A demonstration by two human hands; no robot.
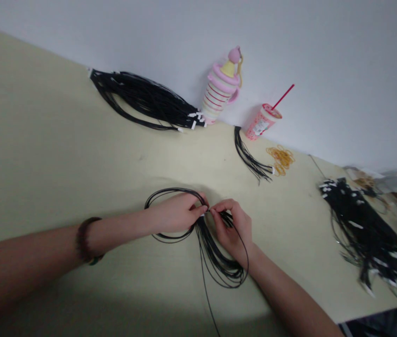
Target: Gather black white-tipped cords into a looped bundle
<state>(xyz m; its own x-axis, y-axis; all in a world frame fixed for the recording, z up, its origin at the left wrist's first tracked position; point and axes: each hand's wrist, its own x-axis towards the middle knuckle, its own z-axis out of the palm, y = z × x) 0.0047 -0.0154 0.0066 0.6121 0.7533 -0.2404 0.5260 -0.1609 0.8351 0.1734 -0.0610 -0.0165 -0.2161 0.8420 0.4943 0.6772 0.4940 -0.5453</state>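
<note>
A bundle of thin black cables [216, 255] is looped in two rounds near the front middle of the table. My left hand [180, 211] reaches through the left loop, its thumb and fingers closed on the cables where the loops meet. At that same spot my right hand [232, 224] pinches with thumb and forefinger; the small thing between those fingertips is too blurred to name. The right loop passes around this hand. A small white piece [202, 215] shows at the crossing, and one loose cable end trails toward the front edge.
A long bundle of black cables [149, 100] with white connectors lies by the wall. Beside it stand a pink-lidded cup [216, 98] and a pink cup with a straw [262, 122]. A small cable bunch [249, 157], yellow rubber bands [281, 159] and a large cable pile [367, 229] lie rightward.
</note>
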